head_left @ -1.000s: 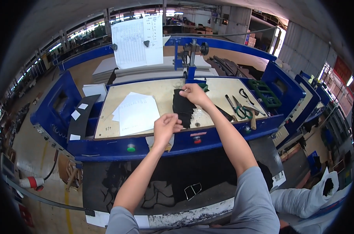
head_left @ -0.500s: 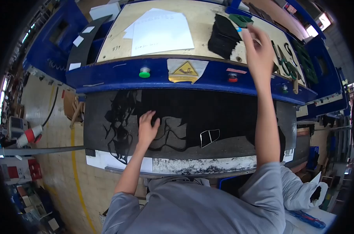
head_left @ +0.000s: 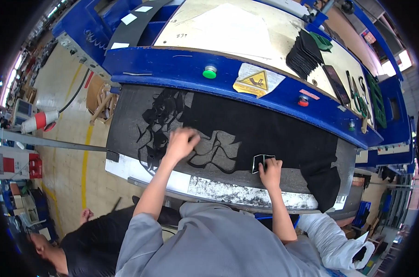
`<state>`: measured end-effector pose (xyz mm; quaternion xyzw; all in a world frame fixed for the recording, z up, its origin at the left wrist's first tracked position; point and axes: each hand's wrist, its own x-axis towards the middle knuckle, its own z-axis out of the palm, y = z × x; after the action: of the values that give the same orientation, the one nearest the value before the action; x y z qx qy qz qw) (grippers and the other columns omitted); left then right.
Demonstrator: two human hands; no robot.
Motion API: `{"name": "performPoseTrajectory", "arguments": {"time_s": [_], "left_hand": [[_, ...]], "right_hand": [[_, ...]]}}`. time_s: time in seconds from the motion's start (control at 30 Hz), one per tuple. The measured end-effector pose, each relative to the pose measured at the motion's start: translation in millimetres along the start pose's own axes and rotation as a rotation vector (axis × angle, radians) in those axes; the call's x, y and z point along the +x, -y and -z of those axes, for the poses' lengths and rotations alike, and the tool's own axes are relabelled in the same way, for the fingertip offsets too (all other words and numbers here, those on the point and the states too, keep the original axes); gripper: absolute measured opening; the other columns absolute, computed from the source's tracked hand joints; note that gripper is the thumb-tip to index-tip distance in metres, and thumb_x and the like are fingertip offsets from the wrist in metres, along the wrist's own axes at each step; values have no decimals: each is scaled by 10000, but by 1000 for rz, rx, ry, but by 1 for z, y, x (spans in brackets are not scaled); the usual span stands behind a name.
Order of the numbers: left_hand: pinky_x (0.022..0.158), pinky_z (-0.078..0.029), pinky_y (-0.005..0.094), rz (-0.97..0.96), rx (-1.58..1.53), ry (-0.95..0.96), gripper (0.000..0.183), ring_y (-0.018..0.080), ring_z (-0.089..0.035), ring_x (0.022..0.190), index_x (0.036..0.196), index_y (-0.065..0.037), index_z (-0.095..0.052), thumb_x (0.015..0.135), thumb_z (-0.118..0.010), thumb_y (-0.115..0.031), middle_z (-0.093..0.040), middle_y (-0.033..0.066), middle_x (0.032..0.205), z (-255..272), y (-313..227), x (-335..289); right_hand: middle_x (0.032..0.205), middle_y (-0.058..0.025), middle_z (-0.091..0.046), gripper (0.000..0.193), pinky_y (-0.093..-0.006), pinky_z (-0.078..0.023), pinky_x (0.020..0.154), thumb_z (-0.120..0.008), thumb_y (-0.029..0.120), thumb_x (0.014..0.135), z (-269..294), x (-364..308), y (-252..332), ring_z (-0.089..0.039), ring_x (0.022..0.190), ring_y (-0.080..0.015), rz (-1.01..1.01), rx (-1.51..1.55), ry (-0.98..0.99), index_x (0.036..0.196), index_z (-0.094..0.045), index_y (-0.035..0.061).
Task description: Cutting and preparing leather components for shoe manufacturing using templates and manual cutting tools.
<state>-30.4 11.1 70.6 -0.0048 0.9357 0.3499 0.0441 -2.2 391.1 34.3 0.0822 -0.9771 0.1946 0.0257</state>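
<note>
My right hand (head_left: 271, 174) grips the right side of a small metal cutting die (head_left: 257, 162), an open, light-edged outline with a crossbar. The die lies at the near edge of a black fabric sheet (head_left: 274, 131), and my fingers cover part of it. At the left, my left hand (head_left: 180, 144) is over the cut-out part of the sheet, its curled fingers smeared by motion; whether they hold anything is unclear. Beside it are thin leftover fabric strips (head_left: 215, 159) around cut holes. Tangled black scraps (head_left: 161, 113) lie farther left.
A blue press beam (head_left: 172, 69) with a green button (head_left: 209, 72) and a red button (head_left: 303, 100) spans the far side. On its top are stacked black pieces (head_left: 304, 55), scissors (head_left: 358, 97) and paper (head_left: 223, 27). Another person (head_left: 98, 242) is at lower left.
My right hand has come down from the stacked pieces to the cutting die. My left hand's fingers have curled. The view has shifted, and another person appears at lower left.
</note>
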Motion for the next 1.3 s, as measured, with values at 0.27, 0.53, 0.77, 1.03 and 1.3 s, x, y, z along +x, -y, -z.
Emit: {"name": "performPoseTrajectory", "arguments": {"time_s": [0.27, 0.53, 0.77, 1.03, 1.3], "left_hand": [[1051, -380, 520, -279, 438, -268, 427, 371, -423, 1342, 1336, -193, -565, 954, -531, -382, -485, 132, 1394, -42, 27, 73], [1144, -286, 525, 90, 681, -543, 441, 384, -361, 1418, 1410, -127, -529, 1006, -514, -305, -493, 201, 1447, -47, 93, 70], [873, -481, 478, 228, 35, -306, 283, 415, -623, 1039, 1150, -90, -614, 894, -709, -163, -669, 210, 1104, -29, 39, 97], [961, -397, 543, 19, 475, -725, 282, 403, -535, 1194, 1170, -121, -630, 888, -643, -125, -591, 198, 1253, -46, 10, 79], [1212, -170, 539, -508, 322, 170, 588, 297, -228, 1509, 1534, -182, -376, 1014, -469, -440, -269, 146, 1621, -156, -65, -47]], "right_hand": [[871, -130, -635, 159, -458, -452, 770, -681, 171, 844, -8, 0, -3, -528, 895, -349, -41, -145, -93, 804, -627, 27], [762, -157, -635, 235, -491, -450, 744, -675, 165, 866, 11, -25, 1, -558, 828, -384, -184, -66, -187, 702, -598, 16], [830, -168, -686, 204, -481, -467, 797, -658, 192, 868, 22, -2, 12, -610, 852, -372, -181, -118, -55, 756, -658, 22], [881, -116, -696, 201, -440, -467, 802, -649, 233, 861, -16, 15, 31, -607, 939, -310, -29, -105, 66, 822, -691, 41], [741, -204, -694, 230, -473, -533, 764, -703, 247, 780, 48, -14, -26, -696, 745, -371, -331, -328, 213, 695, -696, 33]]}}
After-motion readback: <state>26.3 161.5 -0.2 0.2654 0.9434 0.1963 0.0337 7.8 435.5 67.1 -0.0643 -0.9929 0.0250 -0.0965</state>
